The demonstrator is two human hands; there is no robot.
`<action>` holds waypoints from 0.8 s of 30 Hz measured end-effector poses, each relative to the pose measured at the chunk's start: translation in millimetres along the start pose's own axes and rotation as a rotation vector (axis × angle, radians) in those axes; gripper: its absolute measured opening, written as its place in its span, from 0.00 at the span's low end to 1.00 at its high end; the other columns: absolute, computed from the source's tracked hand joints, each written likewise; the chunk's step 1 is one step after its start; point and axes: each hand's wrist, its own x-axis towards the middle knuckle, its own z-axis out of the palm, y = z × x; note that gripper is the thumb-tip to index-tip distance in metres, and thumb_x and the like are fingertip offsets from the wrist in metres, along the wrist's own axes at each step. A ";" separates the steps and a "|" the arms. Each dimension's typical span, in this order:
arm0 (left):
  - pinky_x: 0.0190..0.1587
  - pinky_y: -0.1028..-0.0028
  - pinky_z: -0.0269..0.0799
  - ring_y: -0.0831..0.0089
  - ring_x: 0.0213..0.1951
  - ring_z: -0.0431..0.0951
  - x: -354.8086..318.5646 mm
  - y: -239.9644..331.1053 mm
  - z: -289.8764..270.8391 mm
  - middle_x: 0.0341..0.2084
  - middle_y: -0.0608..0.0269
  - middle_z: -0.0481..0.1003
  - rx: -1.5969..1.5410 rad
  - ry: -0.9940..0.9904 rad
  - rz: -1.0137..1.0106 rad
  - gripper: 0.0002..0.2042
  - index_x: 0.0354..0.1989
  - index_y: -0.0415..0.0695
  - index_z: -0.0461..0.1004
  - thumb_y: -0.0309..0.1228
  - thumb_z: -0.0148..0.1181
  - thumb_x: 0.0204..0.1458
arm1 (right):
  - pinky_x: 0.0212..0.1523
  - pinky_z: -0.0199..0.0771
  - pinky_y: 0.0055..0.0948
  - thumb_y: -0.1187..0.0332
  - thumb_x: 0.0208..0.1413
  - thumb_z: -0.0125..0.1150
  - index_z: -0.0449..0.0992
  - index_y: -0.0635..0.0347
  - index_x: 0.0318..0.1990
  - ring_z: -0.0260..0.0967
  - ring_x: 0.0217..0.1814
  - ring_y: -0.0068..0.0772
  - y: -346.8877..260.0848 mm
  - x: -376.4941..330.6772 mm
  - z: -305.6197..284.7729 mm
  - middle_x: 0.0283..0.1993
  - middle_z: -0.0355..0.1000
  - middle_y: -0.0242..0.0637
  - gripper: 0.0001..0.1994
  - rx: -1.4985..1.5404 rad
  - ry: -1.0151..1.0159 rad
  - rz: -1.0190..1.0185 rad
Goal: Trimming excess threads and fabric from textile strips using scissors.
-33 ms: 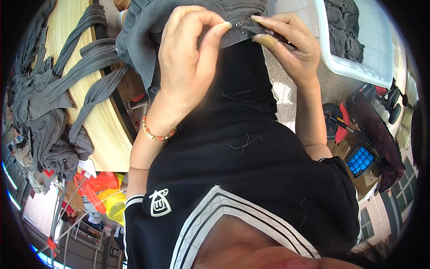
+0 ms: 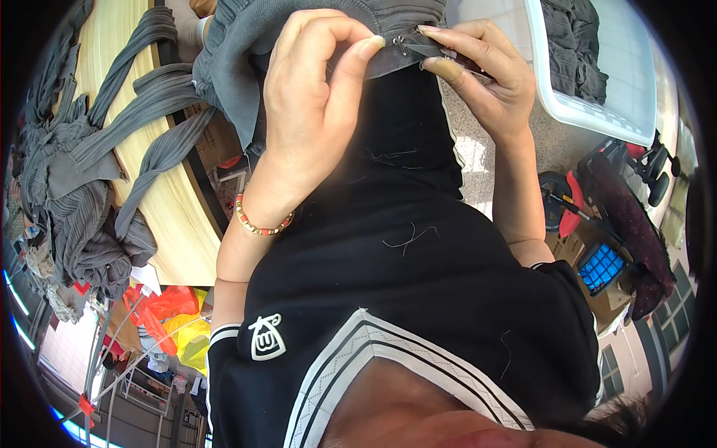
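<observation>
A dark grey ribbed knit garment (image 2: pixel 246 45) lies over my lap at the top of the view. On its lower edge sits a small piece of silvery metal hardware (image 2: pixel 400 42), possibly hooks or rings. My left hand (image 2: pixel 310 104) is closed in a thumb-and-finger pinch just left of this metal; whatever is in the pinch is too small to name. From the right, my right hand (image 2: pixel 489 78) grips a pair of small thread snips (image 2: pixel 426 50) with a dark handle. The blade tips point left and lie close to the metal piece. My right fingers partly hide the handle.
More grey knit pieces (image 2: pixel 82 194) are heaped at the left and hang over a light wooden tabletop (image 2: pixel 179 231). At the upper right stands a translucent plastic bin (image 2: pixel 553 104) with folded dark cloth (image 2: pixel 571 52) inside. Red and yellow bags (image 2: pixel 175 317) lie at the lower left.
</observation>
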 end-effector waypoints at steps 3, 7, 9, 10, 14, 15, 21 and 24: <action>0.41 0.77 0.72 0.75 0.37 0.76 -2.1 1.0 -1.9 0.36 0.62 0.76 -0.123 -0.024 -0.086 0.04 0.40 0.37 0.77 0.25 0.61 0.63 | 0.34 0.67 0.18 0.77 0.48 0.77 0.84 0.63 0.51 0.70 0.37 0.21 -5.1 5.3 -0.5 0.42 0.78 0.35 0.20 -0.001 -0.001 -0.059; 0.38 0.76 0.71 0.75 0.32 0.76 -4.5 1.9 -7.7 0.31 0.62 0.76 -0.280 -0.053 -0.217 0.05 0.40 0.37 0.76 0.26 0.61 0.63 | 0.32 0.65 0.18 0.77 0.48 0.76 0.84 0.62 0.51 0.69 0.35 0.20 -12.7 12.6 -2.9 0.41 0.77 0.34 0.20 -0.078 -0.049 -0.111; 0.38 0.77 0.71 0.76 0.33 0.76 -5.5 1.1 -9.5 0.32 0.63 0.76 -0.283 -0.065 -0.229 0.05 0.40 0.37 0.77 0.26 0.61 0.63 | 0.31 0.65 0.18 0.77 0.48 0.76 0.85 0.62 0.51 0.68 0.34 0.19 -13.8 14.1 -2.6 0.40 0.77 0.34 0.19 -0.108 -0.080 -0.095; 0.39 0.77 0.71 0.77 0.34 0.76 -6.1 1.0 -9.8 0.33 0.63 0.77 -0.288 -0.078 -0.240 0.05 0.40 0.36 0.77 0.26 0.60 0.63 | 0.31 0.64 0.19 0.76 0.49 0.76 0.85 0.62 0.51 0.68 0.33 0.19 -13.1 15.0 -1.8 0.40 0.76 0.34 0.19 -0.099 -0.081 -0.121; 0.42 0.77 0.72 0.75 0.37 0.77 -5.4 3.2 -8.8 0.35 0.62 0.77 -0.334 -0.058 -0.232 0.05 0.40 0.36 0.77 0.25 0.60 0.63 | 0.30 0.65 0.19 0.76 0.49 0.75 0.85 0.62 0.50 0.68 0.34 0.20 -11.4 14.7 -0.4 0.40 0.76 0.34 0.18 -0.103 -0.091 -0.151; 0.44 0.76 0.72 0.74 0.38 0.77 -5.2 2.8 -9.3 0.36 0.61 0.78 -0.328 -0.064 -0.218 0.05 0.40 0.36 0.77 0.25 0.60 0.63 | 0.30 0.65 0.19 0.76 0.49 0.75 0.85 0.62 0.50 0.68 0.34 0.20 -10.5 15.1 0.1 0.40 0.76 0.34 0.18 -0.103 -0.091 -0.151; 0.47 0.75 0.73 0.72 0.42 0.78 -4.9 4.3 -12.5 0.39 0.59 0.78 -0.313 -0.103 -0.192 0.05 0.39 0.35 0.77 0.25 0.60 0.63 | 0.32 0.67 0.18 0.76 0.50 0.75 0.85 0.63 0.50 0.72 0.35 0.22 -5.5 14.7 0.2 0.40 0.77 0.35 0.17 -0.076 -0.092 -0.182; 0.51 0.77 0.70 0.75 0.46 0.76 -7.1 3.3 -15.4 0.45 0.60 0.77 -0.314 -0.141 -0.203 0.05 0.42 0.36 0.77 0.25 0.57 0.65 | 0.32 0.68 0.19 0.78 0.50 0.74 0.85 0.64 0.48 0.72 0.35 0.22 -5.0 12.9 1.1 0.39 0.77 0.37 0.16 -0.092 -0.091 -0.148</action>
